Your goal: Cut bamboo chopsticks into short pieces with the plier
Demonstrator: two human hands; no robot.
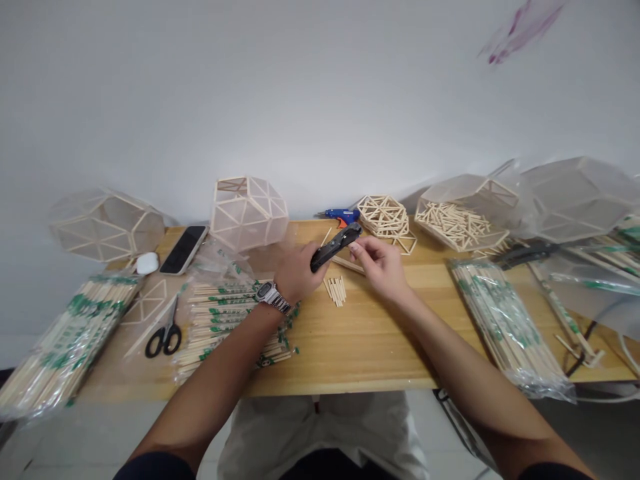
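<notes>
My left hand [299, 272], with a watch on its wrist, is wrapped round a long black hand tool [336, 247] whose exact kind I cannot make out. The fingertips of my right hand [381, 265] are pinched close to the tool's far end, and what they hold is too small to tell. Pale wooden sticks [349, 265] stretch between the hands, partly hidden by the right one. Just below, a small row of short cut sticks [335, 291] lies on the wooden table [350, 353]. Paper-wrapped chopsticks [220, 320] lie under and beside my left forearm.
Behind stand a blue glue gun [341, 216], stacked stick frames [384, 217], a polyhedron shade [249, 217] and a holder of cut sticks [453, 223]. Left are scissors [164, 337], a phone [184, 250] and bagged chopsticks [75, 340]. Another chopstick pack [507, 323] lies right.
</notes>
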